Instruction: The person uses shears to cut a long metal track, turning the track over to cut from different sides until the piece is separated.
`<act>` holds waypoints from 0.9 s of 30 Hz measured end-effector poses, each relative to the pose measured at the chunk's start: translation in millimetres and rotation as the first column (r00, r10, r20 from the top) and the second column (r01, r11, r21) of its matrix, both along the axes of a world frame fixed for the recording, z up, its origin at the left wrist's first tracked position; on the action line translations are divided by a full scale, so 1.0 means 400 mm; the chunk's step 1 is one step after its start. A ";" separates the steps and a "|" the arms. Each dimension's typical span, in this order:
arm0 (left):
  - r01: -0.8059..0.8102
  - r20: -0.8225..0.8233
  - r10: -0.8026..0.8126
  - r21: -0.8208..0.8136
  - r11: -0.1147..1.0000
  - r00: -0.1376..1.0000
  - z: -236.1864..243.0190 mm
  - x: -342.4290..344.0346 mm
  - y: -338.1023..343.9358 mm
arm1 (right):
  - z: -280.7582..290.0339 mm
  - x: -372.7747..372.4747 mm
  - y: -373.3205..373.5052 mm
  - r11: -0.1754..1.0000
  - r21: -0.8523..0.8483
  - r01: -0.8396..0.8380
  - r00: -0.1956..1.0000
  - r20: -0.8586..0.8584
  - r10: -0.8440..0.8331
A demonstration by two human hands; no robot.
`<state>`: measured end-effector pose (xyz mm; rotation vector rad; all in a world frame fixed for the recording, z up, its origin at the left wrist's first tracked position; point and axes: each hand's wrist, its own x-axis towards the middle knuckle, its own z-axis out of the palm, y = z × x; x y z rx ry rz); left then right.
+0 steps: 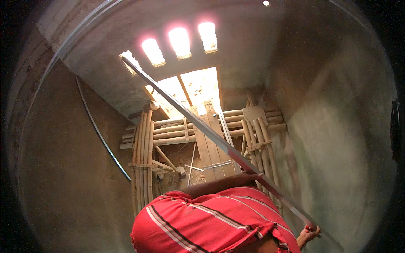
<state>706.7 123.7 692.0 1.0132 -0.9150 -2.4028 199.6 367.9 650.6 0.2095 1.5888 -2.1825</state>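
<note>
A long, straight metal straightedge (177, 103) slants across the view, from the upper left down to the lower right near the wall. My left arm, in a red striped sleeve, reaches across to the right, and my left hand (252, 178) is closed round the bar's lower part. Further down, my right hand (310, 234) is closed on the bar near its lower end, with fingers curled over it. Beside both hands rises the right wall (333, 152), its surface smeared with greyish-green patches. The bar's far end overlaps a bright opening high on the far wall.
Bamboo-pole scaffolding (143, 156) stands left, with more upright poles (259, 143) at right and horizontal poles (173, 134) between. Wooden planks (211, 147) lead toward a bright window opening (198, 86). A cable-like strip (99, 130) runs along the left wall. Rubble lies below the poles.
</note>
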 end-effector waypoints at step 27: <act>-0.149 -0.181 0.182 0.183 0.972 0.967 -0.214 -0.019 -0.245 | -0.009 0.133 -0.052 0.962 -0.088 -0.259 0.965 0.014 0.262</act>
